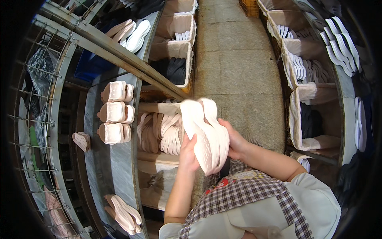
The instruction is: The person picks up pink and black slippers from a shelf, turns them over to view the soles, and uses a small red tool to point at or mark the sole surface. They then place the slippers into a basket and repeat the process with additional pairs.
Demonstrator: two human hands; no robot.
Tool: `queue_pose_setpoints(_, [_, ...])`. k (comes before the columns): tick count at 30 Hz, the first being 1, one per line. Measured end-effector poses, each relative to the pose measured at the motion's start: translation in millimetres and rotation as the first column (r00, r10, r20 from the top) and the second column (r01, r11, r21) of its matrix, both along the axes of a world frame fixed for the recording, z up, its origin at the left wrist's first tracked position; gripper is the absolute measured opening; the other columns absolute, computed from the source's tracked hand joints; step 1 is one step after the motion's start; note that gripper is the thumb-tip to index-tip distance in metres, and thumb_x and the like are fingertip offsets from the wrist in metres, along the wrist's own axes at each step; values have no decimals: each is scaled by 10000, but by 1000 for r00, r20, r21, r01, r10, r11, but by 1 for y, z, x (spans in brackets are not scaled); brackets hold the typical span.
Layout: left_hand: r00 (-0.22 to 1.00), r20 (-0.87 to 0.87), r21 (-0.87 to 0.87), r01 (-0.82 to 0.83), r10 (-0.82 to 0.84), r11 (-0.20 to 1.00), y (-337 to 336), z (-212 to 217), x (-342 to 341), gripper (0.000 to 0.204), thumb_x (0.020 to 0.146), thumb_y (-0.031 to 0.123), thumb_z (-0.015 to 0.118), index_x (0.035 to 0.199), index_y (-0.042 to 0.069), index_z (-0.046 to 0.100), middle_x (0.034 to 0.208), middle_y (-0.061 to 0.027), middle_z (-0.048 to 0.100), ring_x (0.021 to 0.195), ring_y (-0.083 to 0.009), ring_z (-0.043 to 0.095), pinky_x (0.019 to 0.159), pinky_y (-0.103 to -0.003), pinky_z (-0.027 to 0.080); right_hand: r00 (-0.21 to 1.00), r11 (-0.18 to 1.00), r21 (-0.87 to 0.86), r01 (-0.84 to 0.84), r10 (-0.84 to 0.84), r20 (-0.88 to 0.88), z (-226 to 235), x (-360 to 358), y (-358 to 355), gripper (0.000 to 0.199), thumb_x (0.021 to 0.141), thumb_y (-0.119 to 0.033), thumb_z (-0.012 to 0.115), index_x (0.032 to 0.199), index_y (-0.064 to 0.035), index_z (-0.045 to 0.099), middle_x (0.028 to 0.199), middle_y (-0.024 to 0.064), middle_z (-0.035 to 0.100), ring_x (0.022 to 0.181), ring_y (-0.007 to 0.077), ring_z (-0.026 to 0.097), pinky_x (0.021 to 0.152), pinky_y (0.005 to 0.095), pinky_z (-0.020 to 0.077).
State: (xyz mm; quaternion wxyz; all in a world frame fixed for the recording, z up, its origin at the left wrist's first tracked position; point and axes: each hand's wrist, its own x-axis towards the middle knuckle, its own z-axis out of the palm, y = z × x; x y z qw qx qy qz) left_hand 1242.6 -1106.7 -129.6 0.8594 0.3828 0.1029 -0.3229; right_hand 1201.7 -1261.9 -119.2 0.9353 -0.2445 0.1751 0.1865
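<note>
Evidently sorting is under way: left hand (188, 153) and right hand (234, 140) both have fingers closed around a pair of pale pink shoe soles (205, 133), above the near-left bin (159, 157); the next move likely calls for steady, aligned placement.

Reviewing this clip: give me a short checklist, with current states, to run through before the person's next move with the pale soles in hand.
1. Left hand grips the stack of pale soles from the left: ok.
2. Right hand supports the stack from the right: ok.
3. Soles in the stack lie flush together: cannot tell; the top ends splay slightly.
4. Bin of matching pale soles sits just left of the hands: ok.
5. Three pale sole pairs sit in line on the metal belt: ok.
</note>
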Motion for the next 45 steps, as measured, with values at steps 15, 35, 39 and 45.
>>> queue_pose_setpoints(15, [951,303,-200,-5,67,980,3,29,13,531,976,95,369,1456,129,145,1412,-181,338,1252,-344,436,997,-495,437,896,977,-149,152,-73,438,59,0,-2,676,907,-379,444,1417,21,252,1338,157,440,1207,207,461,1018,333,372])
queue_pose_setpoints(35, [872,490,-40,11,11,999,4,36,18,629,895,28,551,1425,83,217,1346,-141,433,1201,-271,492,965,-405,469,781,808,-547,217,192,594,23,-3,-18,707,881,-373,486,1416,43,285,1441,180,258,1371,286,199,1122,413,159])
queue_pose_setpoints(39, [799,602,50,-40,1,998,11,35,21,645,877,21,584,1424,131,260,1349,-112,451,1194,-259,503,972,-404,460,733,836,-524,163,253,632,23,2,-32,612,877,-226,566,1392,24,351,1420,150,317,1341,253,285,1108,383,218])
queue_pose_setpoints(45, [696,712,129,10,-99,992,25,25,26,607,882,45,598,1407,116,302,1358,-97,452,1220,-233,480,996,-398,418,752,868,-486,96,257,607,17,4,-39,582,873,-170,590,1379,19,372,1399,129,355,1309,231,342,1092,365,263])
